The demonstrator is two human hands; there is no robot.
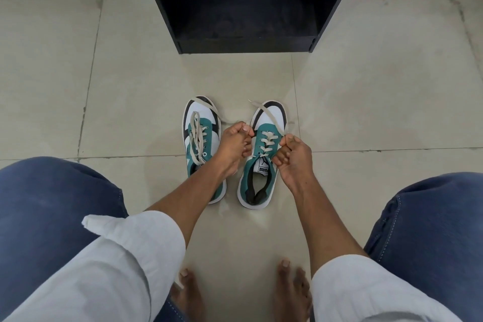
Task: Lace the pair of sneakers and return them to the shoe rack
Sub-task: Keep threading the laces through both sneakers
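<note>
Two teal, white and black sneakers stand side by side on the tiled floor, toes pointing away from me. The left sneaker (199, 133) has a loose cream lace (195, 136) lying in slack loops over its tongue and toe. The right sneaker (264, 159) is laced across most of its eyelets. My left hand (235, 144) grips one end of its lace on the left side. My right hand (292, 154) grips the other end (269, 116), which runs out over the toe. The black shoe rack (248, 2) stands open just beyond the shoes.
My knees in blue jeans (52, 206) and white sleeves frame the lower corners, and my bare feet (290, 293) rest on the floor below the shoes. Beige floor tiles (379, 91) spread on both sides of the rack, up to a pale wall base behind.
</note>
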